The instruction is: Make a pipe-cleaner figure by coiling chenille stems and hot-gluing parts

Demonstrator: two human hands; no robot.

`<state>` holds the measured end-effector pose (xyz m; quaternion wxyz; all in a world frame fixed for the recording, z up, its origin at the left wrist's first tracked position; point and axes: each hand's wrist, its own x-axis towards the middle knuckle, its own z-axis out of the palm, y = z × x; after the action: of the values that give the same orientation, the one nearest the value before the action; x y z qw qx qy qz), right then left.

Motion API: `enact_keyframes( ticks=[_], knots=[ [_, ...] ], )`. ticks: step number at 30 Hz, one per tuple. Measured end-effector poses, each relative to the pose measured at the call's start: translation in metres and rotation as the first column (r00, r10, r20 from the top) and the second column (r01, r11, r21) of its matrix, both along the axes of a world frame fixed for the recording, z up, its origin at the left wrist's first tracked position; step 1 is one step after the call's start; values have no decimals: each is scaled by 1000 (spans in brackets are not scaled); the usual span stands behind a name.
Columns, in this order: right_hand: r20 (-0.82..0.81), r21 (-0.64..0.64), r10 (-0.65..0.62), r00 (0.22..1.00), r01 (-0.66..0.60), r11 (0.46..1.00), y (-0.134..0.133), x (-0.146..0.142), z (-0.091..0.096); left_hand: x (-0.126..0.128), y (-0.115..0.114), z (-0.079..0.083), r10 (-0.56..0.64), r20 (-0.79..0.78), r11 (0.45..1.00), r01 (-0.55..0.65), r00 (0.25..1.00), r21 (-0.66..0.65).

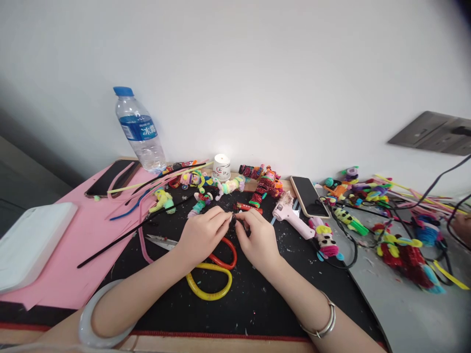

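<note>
My left hand and my right hand meet over the black mat. Fingertips of both pinch a small black piece, perhaps a bit of pipe cleaner; most of it is hidden by the fingers. Beneath my hands lie scissors with one yellow and one red handle loop, their blades passing under my left wrist. A pink glue gun rests to the right of my right hand. Just beyond the hands are a red tube-like item and several colourful pipe-cleaner figures.
Against the wall stand a water bottle and an upturned paper cup. A phone lies behind the glue gun, another on pink sheets beside a white box. More figures and cables lie right, near another person's hand.
</note>
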<state>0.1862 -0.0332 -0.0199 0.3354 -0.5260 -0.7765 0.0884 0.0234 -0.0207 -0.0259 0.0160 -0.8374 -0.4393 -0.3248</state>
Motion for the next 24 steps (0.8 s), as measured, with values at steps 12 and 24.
enact_keyframes(
  ticks=[12,24],
  knots=[
    [7,2,-9,1000,9,1000,1,-1,-2,-1,0,-1,-41,-28,999,42,999,30],
    [-107,45,-2,994,7,999,-2,-5,-2,2,-2,2,-76,-24,994,78,997,83]
  ],
)
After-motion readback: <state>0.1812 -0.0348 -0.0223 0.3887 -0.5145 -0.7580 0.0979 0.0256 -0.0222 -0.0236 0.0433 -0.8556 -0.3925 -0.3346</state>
